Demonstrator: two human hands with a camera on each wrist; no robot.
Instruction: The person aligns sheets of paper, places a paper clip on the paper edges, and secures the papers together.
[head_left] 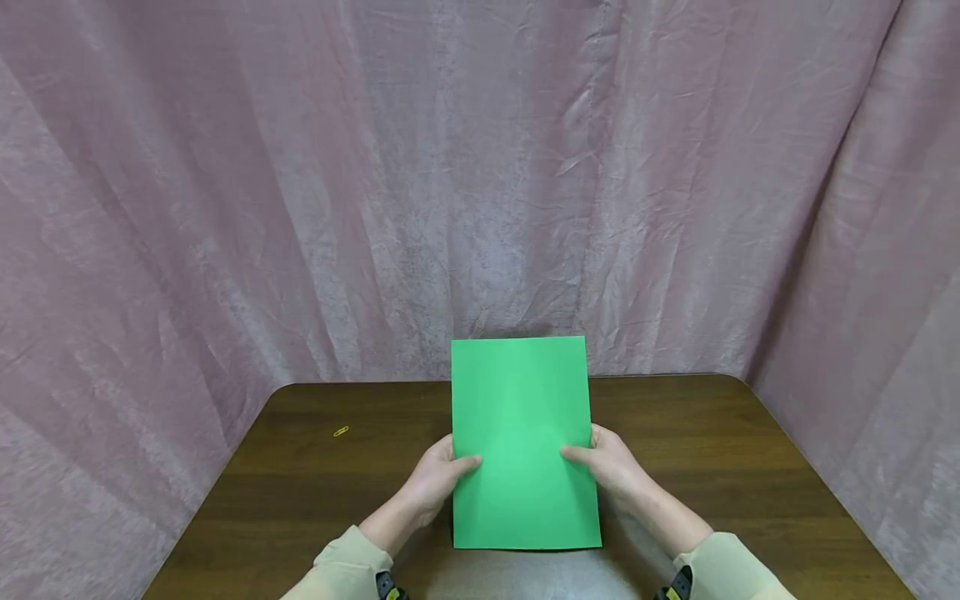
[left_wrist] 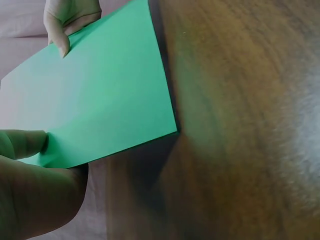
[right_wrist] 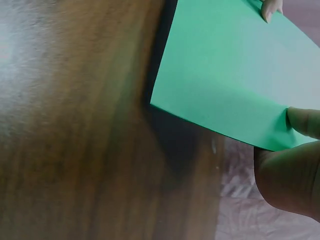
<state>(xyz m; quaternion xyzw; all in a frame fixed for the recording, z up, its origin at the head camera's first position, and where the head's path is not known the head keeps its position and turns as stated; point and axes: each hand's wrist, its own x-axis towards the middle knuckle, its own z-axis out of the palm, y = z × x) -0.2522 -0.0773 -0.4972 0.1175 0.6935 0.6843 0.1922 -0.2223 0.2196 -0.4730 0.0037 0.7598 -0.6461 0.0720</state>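
Observation:
A sheet of green paper (head_left: pixel 522 400) is held up above the table in the head view, its face tilted toward me. My left hand (head_left: pixel 435 479) grips its left edge, thumb on the front and the other fingers hidden behind. On the opposite edge my right hand (head_left: pixel 615 462) pinches it the same way. Both wrist views show the green paper (left_wrist: pixel 110 85) with its near edge just off the wood and a dark shadow under it. Whether it is one sheet or several cannot be told.
A yellow paper clip (head_left: pixel 341 431) lies on the brown wooden table (head_left: pixel 300 500), to the left of the paper. Pink velvety curtains (head_left: pixel 480 167) hang behind the table and along its sides.

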